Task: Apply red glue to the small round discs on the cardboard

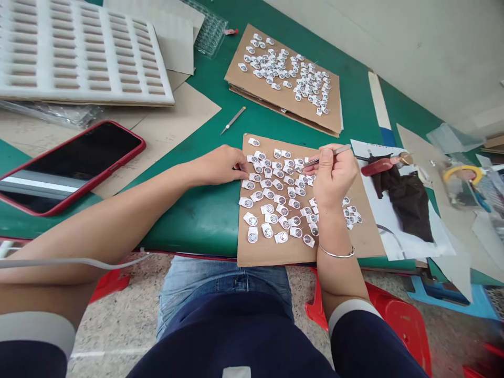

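Note:
A brown cardboard sheet (275,254) lies at the table's front edge, with several small round parts on white tabs (269,208) spread over it. My left hand (226,165) rests at the sheet's left edge, thumb and forefinger closed beside a white tab; whatever may be between the fingertips is hidden. Over the right part of the sheet, my right hand (334,173) grips metal tweezers (342,149). The tips of the tweezers point left, close to the parts near the sheet's middle.
Behind is a cardboard stack (240,81) bearing more parts. A craft knife (233,120) lies on the green table (189,215). At left are a red-cased phone (74,165) and a white foam tray (43,47); at right, a dark cloth (411,205) and red-handled tool (380,166).

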Demonstrator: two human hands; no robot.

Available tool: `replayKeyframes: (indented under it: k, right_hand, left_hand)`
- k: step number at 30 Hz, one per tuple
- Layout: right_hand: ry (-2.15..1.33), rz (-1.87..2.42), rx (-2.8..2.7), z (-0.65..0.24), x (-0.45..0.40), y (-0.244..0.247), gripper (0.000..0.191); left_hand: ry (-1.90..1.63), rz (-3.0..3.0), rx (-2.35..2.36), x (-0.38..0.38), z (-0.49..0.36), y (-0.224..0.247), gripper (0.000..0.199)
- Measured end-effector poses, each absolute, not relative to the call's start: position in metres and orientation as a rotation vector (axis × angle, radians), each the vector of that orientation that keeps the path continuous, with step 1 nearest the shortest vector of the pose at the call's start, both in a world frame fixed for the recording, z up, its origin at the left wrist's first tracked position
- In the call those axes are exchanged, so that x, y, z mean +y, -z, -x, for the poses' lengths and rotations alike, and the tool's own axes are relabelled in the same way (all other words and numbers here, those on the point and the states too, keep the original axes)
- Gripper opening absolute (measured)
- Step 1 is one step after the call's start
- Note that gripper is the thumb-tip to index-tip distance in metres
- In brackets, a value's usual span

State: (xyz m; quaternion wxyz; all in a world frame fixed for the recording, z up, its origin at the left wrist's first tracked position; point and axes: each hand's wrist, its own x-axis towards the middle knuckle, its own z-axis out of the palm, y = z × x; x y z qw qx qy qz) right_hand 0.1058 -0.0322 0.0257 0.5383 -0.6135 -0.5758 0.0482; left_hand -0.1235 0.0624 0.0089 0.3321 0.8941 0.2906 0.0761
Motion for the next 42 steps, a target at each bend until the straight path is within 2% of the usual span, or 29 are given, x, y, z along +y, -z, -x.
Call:
replayKeyframes:
  k: [6,14,21,28,37,42]
  right_hand:
    - [-0.317,1.393,-1.202,-0.109,-0.026,-0.035,0.027]
    - [-0.315,1.382,-1.325,-0.107,-0.012,-0.061,0.028]
    - [-0.362,1.356,-1.353,-0.116,0.013,-0.053,0.028]
    - [-0.410,1.339,-1.430,-0.104,0.041,-0.047,0.030]
    - [-0.332,1.375,-1.495,-0.090,0.045,-0.021,0.028]
    - [-0.287,1.387,-1.521,-0.088,0.046,-0.013,0.027]
  left_hand:
    - [-0.298,-2.366,0.851,0.067,0.125,-0.004,0.019]
    - [-0.538,-2.448,1.009,0.080,0.130,0.012,0.021]
    - [-0.837,-2.374,1.028,0.096,0.111,0.034,0.019]
    - [-0.666,-2.275,0.998,0.128,0.093,0.033,0.033]
    - [-0.714,-2.306,0.830,0.129,0.094,0.037,0.028]
    - [-0.694,-2.281,0.824,0.128,0.094,0.035,0.035]
